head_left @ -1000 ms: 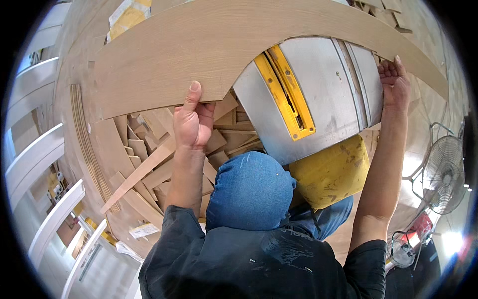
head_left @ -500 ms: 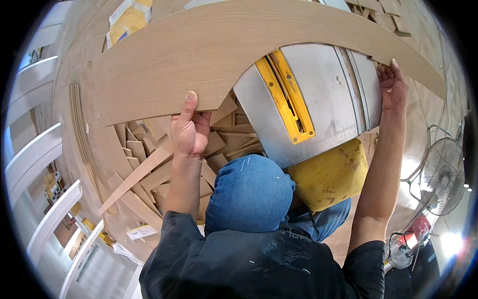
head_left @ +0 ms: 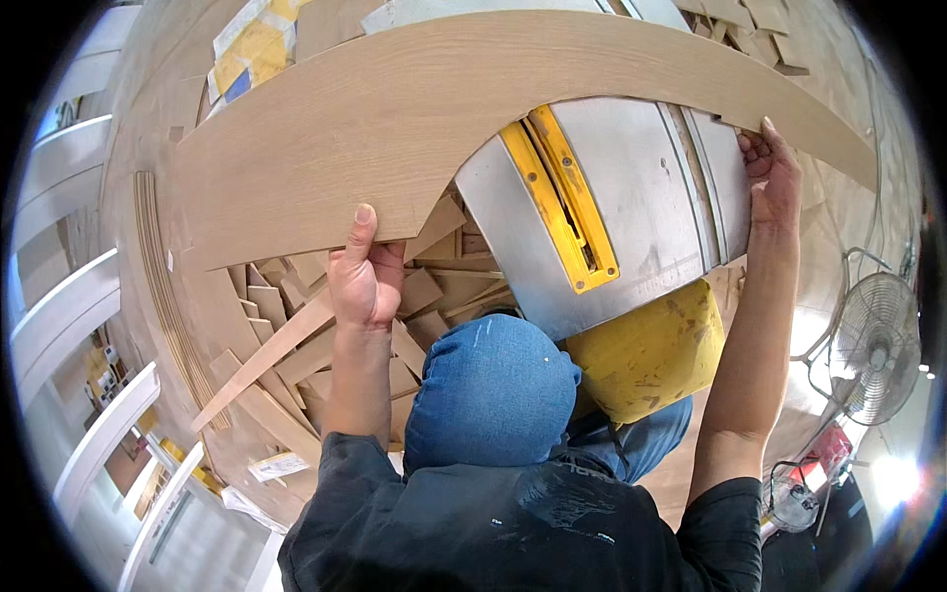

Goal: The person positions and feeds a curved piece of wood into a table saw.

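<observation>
A long wood-grained board (head_left: 335, 148) with a notch in its near edge spans the view above a table saw. My left hand (head_left: 367, 276) grips the board's near left edge, thumb on top and fingers underneath. My right hand (head_left: 773, 178) holds the near edge at the right, with the thumb up against it and the fingers curled below. Inside the notch shows the saw's grey metal top (head_left: 641, 187) with a yellow blade insert (head_left: 560, 197). The board covers the far part of the saw top.
Wood offcuts (head_left: 434, 286) lie heaped left of the saw. A yellow box-like part (head_left: 651, 350) juts from the saw's near side. A stack of long strips (head_left: 163, 286) lies on the floor at left. A standing fan (head_left: 876, 345) is at right, and white curved frames (head_left: 69, 296) line the left.
The board has shifted slightly toward me, mostly at its left end. My left hand has come nearer with it, and my right hand has moved a little left.
</observation>
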